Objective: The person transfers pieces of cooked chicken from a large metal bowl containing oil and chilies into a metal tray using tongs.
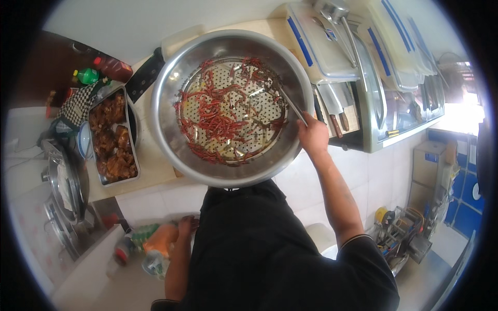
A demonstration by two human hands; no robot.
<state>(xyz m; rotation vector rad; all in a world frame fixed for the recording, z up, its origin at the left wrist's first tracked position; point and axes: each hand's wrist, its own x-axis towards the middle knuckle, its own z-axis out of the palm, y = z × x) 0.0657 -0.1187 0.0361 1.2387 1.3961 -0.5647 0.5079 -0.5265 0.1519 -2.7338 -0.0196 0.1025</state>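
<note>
Before me stands a large round stainless-steel basin (171,147) with a perforated, shiny bottom. Red dried chillies (218,116) lie heaped left of its centre, with more strewn around the rim of the bottom. Dark small spices (268,77) are scattered on the right side, and the bottom looks wet or oily. My right hand (314,134) grips a thin metal utensil (292,104) at the basin's right wall; its far end is among the spices, its kind unclear. My left hand (188,224) hangs low beside my hip, away from the basin; its fingers are partly hidden.
A metal tray of browned cooked meat (116,140) sits left on the counter (151,167). Bottles (87,76) and a checked cloth (76,105) are behind it. Lidded plastic boxes (323,42) and knives (337,105) lie right. Bagged goods (159,241) are low left.
</note>
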